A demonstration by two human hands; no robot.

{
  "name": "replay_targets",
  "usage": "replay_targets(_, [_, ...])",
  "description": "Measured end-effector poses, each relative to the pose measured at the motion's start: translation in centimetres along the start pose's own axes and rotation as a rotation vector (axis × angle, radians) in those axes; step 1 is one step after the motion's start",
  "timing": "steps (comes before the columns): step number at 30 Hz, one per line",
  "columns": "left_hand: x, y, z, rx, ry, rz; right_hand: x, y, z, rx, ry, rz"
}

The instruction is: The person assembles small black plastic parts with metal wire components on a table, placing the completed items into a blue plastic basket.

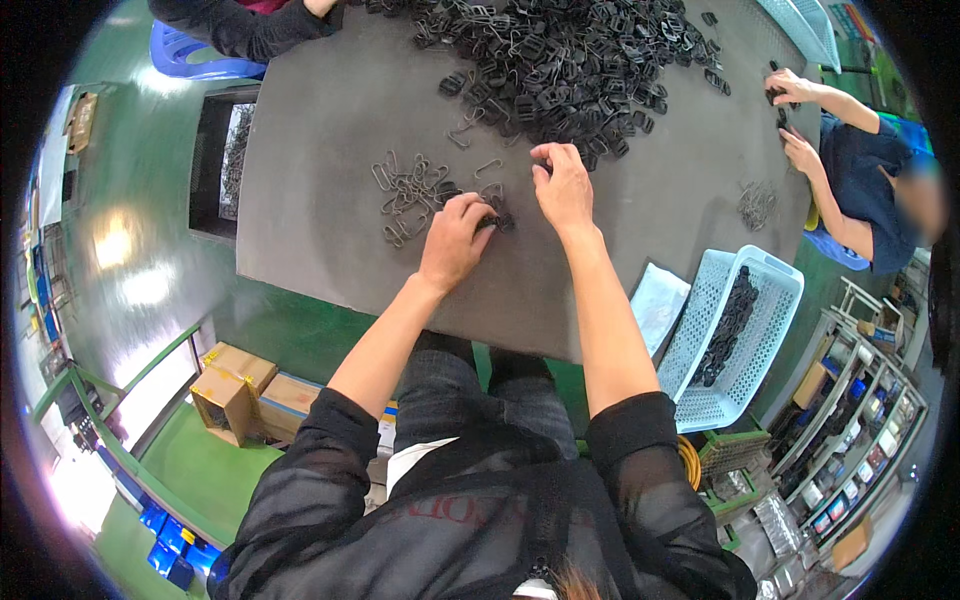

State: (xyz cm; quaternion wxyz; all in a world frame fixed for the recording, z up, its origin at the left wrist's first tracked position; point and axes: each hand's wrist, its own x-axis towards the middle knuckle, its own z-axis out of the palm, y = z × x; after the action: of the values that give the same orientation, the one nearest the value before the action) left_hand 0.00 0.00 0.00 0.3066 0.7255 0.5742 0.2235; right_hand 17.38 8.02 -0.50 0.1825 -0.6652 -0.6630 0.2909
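My left hand (456,242) is closed, its thumb and fingers pinching a small black plastic buckle (490,221) just above the grey table. Beside it lies a loose heap of bent metal wire hooks (410,190), with a single hook (488,167) a little farther off. My right hand (565,190) is at the near edge of a big pile of black plastic buckles (570,70). Its fingers are curled together, with a dark piece partly showing at the fingertips; its shape is mostly hidden.
At the table's right front edge hang a light-blue basket (775,345) holding black parts and a pale-blue packet (658,305). Across the right side a co-worker's hands (795,150) handle black parts near a small wire heap (757,205). Another person's sleeve (250,30) rests at the far left.
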Motion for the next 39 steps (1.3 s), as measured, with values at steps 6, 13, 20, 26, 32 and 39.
replay_targets(6, [2.4,-0.9,-3.0,-0.378,-0.011,-0.23,3.4,-2.5,2.7,-0.233,0.16,-0.096])
replay_targets(13, [7.5,-4.1,-2.9,-0.067,0.2,0.027,1.9,-0.9,2.4,-0.202,0.18,-0.232])
replay_targets(20, [15.4,-6.0,-2.5,0.244,0.21,0.168,-5.7,-0.9,-2.4,1.382,0.026,0.635])
replay_targets(26, [14.1,-4.4,-1.7,-0.069,-0.065,0.17,-6.2,2.9,-2.3,1.277,-0.001,0.651])
replay_targets(32, [12.2,-3.7,-4.7,-1.122,-0.264,-0.535,-2.4,1.3,-5.0,1.023,0.091,0.536])
replay_targets(39, [14.1,-3.0,-1.3,0.027,0.093,-0.317,-0.2,1.6,-3.0,0.137,0.039,0.537])
